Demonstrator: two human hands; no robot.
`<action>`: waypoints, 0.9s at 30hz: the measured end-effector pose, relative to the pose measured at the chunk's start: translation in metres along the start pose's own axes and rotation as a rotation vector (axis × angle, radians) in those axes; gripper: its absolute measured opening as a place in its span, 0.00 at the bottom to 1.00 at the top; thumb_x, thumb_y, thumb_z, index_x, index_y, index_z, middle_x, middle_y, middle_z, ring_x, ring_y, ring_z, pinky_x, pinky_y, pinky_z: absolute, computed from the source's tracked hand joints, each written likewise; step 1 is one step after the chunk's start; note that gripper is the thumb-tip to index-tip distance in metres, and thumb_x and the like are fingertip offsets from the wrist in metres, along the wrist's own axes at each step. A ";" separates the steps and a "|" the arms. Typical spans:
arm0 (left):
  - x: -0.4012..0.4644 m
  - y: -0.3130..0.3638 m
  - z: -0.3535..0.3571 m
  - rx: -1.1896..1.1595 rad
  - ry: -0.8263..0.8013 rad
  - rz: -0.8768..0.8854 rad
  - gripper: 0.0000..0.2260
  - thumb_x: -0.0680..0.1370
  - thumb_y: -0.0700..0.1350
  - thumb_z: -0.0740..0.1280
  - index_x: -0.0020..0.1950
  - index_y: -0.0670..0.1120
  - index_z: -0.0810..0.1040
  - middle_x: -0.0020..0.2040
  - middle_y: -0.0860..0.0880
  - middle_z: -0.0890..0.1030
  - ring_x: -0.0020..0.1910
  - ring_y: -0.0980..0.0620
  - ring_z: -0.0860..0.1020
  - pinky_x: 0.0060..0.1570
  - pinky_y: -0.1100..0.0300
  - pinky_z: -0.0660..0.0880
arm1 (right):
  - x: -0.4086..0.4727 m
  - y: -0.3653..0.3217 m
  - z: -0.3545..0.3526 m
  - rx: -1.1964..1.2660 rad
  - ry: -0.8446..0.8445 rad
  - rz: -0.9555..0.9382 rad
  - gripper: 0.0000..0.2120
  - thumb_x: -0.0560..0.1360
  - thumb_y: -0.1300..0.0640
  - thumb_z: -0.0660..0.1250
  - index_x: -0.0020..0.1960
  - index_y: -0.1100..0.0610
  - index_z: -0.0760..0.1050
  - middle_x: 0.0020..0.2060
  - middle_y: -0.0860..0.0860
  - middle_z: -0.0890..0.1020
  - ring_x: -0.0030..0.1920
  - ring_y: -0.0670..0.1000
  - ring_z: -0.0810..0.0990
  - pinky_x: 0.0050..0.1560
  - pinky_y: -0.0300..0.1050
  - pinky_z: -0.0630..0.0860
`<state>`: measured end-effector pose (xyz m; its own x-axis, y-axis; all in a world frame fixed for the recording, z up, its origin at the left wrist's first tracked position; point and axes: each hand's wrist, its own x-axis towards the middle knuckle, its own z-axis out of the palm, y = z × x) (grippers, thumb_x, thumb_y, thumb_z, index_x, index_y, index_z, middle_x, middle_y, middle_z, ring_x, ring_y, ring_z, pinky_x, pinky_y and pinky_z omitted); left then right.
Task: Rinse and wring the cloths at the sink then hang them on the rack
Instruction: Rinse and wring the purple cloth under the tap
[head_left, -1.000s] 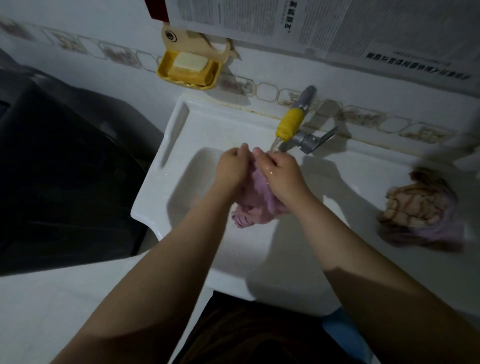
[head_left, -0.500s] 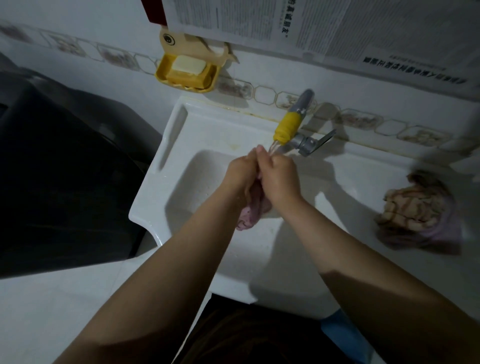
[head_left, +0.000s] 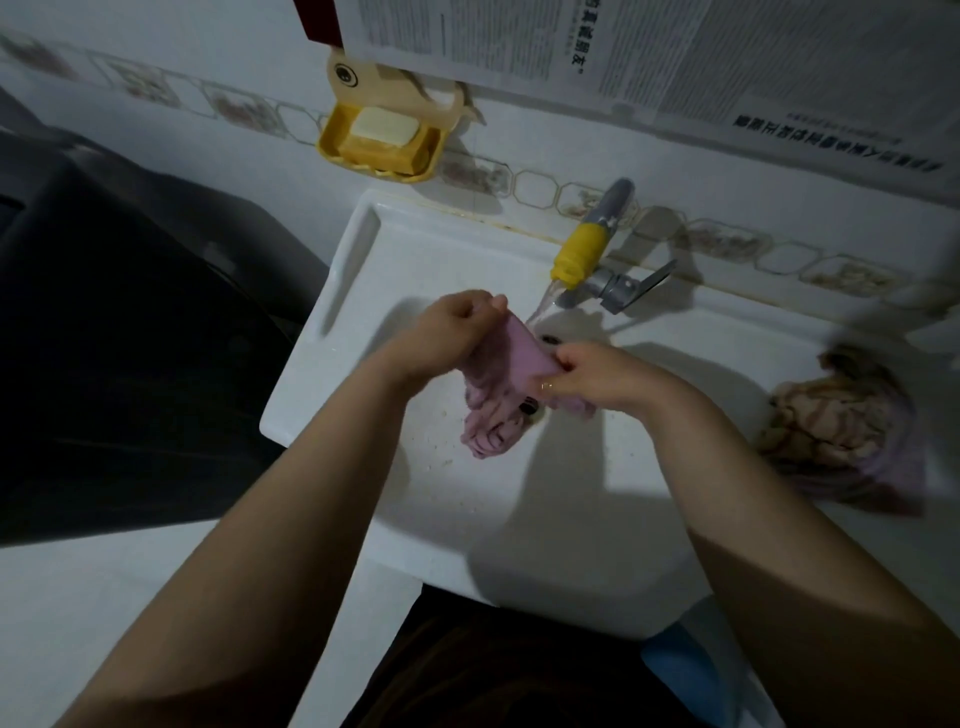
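Head view, looking down at both hands over the sink (head_left: 332, 364). Left hand (head_left: 457, 332) curled round one end of the pink cloth (head_left: 498, 395), right hand (head_left: 592, 371) pinching the other end, fingers bent and a ring showing; hands apart, a short flat stretch of cloth pulled taut between them, the rest hanging in a wet bunch down into the basin beside the drain. Thin stream from the yellow-tipped tap (head_left: 579, 254) falling just behind the stretched part, apparently touching its far edge, though hard to tell for certain. Second cloth (head_left: 841, 426), brown-patterned with a purple edge, heaped on the sink's right ledge, well apart from the hands. Yellow soap dish (head_left: 382, 143) with a pale bar on the wall above the left corner; printed papers (head_left: 519, 36) pinned above that. No rack anywhere in sight. Judged step: rinsing the first cloth, spread open under the water, wringing not yet begun. Next move likely calls for gathering the hanging bunch up into both grips and twisting in opposite directions over the basin, keeping the drip inside the rim. Then hanging it, with the heaped cloth yet to rinse.
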<state>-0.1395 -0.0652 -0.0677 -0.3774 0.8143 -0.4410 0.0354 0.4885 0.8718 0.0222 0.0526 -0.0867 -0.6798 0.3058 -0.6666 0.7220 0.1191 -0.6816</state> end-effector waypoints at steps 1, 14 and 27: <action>0.001 -0.001 -0.003 -0.074 0.042 -0.011 0.16 0.82 0.52 0.58 0.43 0.41 0.73 0.36 0.39 0.75 0.33 0.45 0.76 0.38 0.49 0.76 | 0.003 0.009 0.002 -0.035 0.009 0.001 0.14 0.71 0.47 0.73 0.42 0.58 0.77 0.33 0.54 0.80 0.34 0.53 0.75 0.35 0.48 0.71; 0.005 0.002 0.080 -0.366 0.190 -0.268 0.15 0.83 0.48 0.55 0.45 0.42 0.76 0.34 0.40 0.80 0.30 0.48 0.80 0.30 0.57 0.77 | 0.021 -0.040 0.027 0.214 0.702 -0.064 0.16 0.78 0.51 0.63 0.36 0.60 0.76 0.37 0.59 0.81 0.41 0.56 0.80 0.45 0.47 0.74; 0.005 -0.006 0.066 -0.667 0.244 -0.357 0.18 0.83 0.50 0.54 0.41 0.44 0.75 0.34 0.44 0.76 0.25 0.57 0.78 0.25 0.66 0.75 | 0.016 -0.053 0.050 -0.003 0.734 -0.196 0.18 0.80 0.47 0.58 0.40 0.58 0.74 0.42 0.62 0.81 0.45 0.60 0.79 0.46 0.52 0.74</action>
<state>-0.0809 -0.0428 -0.0890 -0.4562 0.5143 -0.7262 -0.6587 0.3535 0.6642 -0.0334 0.0042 -0.0757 -0.5363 0.8285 -0.1609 0.5975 0.2380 -0.7657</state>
